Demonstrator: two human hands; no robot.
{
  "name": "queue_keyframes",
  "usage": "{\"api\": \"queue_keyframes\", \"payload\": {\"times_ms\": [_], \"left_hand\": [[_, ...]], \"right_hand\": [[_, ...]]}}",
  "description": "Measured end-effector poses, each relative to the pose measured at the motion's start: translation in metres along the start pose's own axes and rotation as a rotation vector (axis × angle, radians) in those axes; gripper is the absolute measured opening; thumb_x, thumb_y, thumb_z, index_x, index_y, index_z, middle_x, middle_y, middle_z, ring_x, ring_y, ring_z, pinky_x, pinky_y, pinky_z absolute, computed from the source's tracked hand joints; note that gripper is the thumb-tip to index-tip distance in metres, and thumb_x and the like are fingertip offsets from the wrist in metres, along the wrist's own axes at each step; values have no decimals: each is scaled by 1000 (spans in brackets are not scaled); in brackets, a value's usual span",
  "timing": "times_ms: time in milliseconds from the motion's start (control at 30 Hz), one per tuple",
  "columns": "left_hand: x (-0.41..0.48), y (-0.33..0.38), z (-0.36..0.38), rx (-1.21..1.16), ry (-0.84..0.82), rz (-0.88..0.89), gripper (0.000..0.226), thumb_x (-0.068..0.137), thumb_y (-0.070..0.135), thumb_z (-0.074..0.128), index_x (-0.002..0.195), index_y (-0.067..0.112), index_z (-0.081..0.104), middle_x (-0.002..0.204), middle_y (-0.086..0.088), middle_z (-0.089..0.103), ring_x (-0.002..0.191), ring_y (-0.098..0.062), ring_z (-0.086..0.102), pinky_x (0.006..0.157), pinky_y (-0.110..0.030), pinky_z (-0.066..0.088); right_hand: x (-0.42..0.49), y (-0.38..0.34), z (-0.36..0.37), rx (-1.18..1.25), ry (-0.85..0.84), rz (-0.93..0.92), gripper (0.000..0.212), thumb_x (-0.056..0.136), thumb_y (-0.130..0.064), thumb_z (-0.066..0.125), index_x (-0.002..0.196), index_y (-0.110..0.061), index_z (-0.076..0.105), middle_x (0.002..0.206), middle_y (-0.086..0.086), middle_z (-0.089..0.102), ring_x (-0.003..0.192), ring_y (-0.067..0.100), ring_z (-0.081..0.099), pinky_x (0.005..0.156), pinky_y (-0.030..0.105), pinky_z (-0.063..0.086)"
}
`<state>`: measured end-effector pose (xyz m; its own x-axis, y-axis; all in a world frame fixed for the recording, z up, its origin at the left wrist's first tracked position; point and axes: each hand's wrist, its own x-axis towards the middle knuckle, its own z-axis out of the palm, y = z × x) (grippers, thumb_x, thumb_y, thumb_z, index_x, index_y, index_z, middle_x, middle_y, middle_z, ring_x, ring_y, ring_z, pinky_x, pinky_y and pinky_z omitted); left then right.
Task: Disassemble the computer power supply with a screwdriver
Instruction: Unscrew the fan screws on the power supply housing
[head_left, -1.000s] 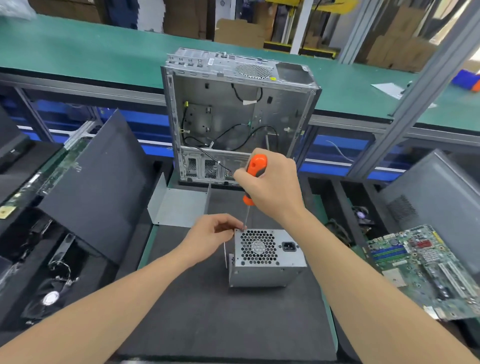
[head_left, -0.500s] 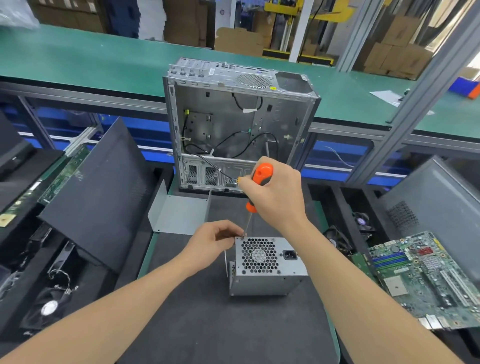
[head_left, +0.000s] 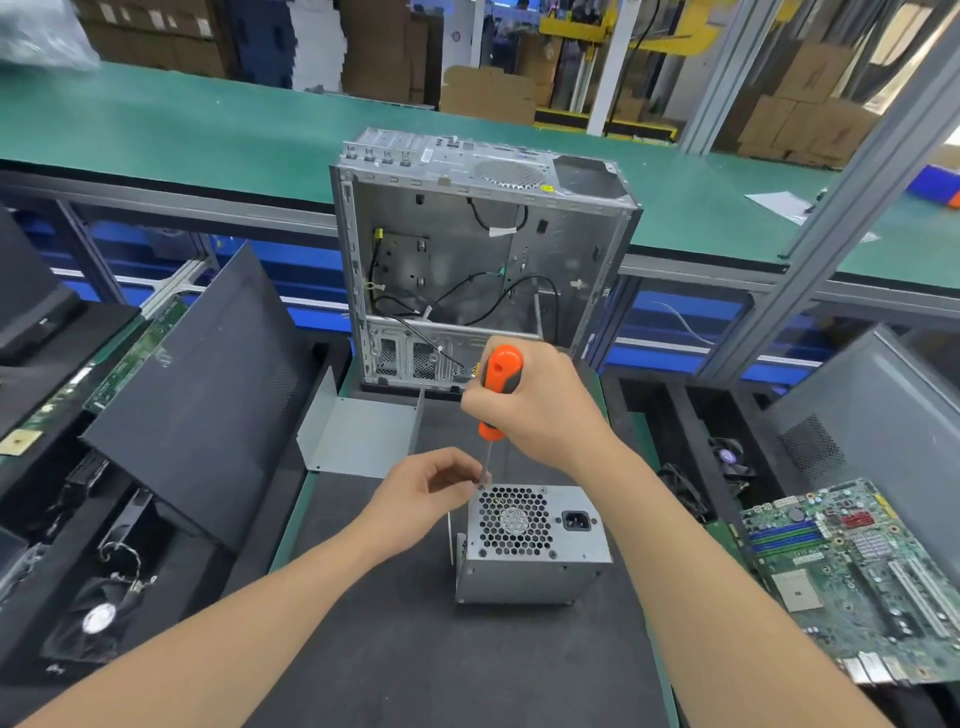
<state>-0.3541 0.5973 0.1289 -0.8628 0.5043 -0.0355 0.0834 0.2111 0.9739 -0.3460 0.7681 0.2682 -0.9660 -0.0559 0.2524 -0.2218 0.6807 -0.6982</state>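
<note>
A grey metal power supply (head_left: 535, 571) stands on the dark mat, its fan grille and black power socket facing up. My right hand (head_left: 540, 410) grips the orange-and-black handle of a screwdriver (head_left: 496, 384), held nearly upright. The thin shaft runs down to the top left corner of the power supply. My left hand (head_left: 426, 488) sits just left of that corner, fingertips pinched around the lower shaft near the tip. The screw itself is hidden by my fingers.
An open empty computer case (head_left: 483, 260) stands upright behind the mat. A bent metal plate (head_left: 358, 436) lies in front of it. A black side panel (head_left: 197, 395) leans at the left, a green motherboard (head_left: 852, 571) lies at the right, and fans (head_left: 98, 618) lie lower left.
The view has tilted, so everything sits slightly lower in frame. Both hands stay at the power supply's top left corner, the screwdriver still upright there.
</note>
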Motion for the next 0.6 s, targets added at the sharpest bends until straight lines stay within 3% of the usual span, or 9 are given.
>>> {"api": "queue_keyframes", "payload": {"times_ms": [133,267,367,433,500,600], "left_hand": [[0,11,9,169,47,-2,10,94,24,76,94,34,78,98,17,78,96,-2,72,87,-20,55],[1,18,12,214,82,-64,8,90,26,78,85,32,80,90,19,79,89,0,73,84,-17,54],[4,26,10,250,80,-107,8,86,31,79,81,36,81,87,21,78,89,3,72,81,-11,52],[4,29,11,283,100,-103,11,86,32,79,78,39,79,85,23,77,88,6,71,78,-7,49],[4,29,13,314,115,-93,14,88,31,79,77,39,78,85,24,77,86,7,70,76,-7,47],[3,28,14,345,134,-82,13,91,32,78,79,38,76,87,25,76,86,9,69,75,-7,47]], "right_hand": [[-3,0,2,29,-36,32,22,74,-32,68,66,-23,49,57,-5,55,50,4,52,51,19,42],[-2,-6,2,-52,5,60,33,77,-41,70,65,-25,44,66,-6,55,61,8,51,57,25,44],[3,-16,-4,-201,44,67,36,80,-53,66,77,-26,41,75,-7,52,74,19,58,63,37,49],[8,-25,-6,-417,91,12,36,84,-57,60,83,-27,39,73,-8,48,74,24,56,62,35,43],[12,-34,-6,-607,126,-38,39,90,-57,52,77,-25,36,67,-6,42,67,27,51,60,34,38],[19,-41,-10,-686,29,21,46,94,-55,50,67,-22,31,67,-2,41,64,29,49,59,34,39]]}}
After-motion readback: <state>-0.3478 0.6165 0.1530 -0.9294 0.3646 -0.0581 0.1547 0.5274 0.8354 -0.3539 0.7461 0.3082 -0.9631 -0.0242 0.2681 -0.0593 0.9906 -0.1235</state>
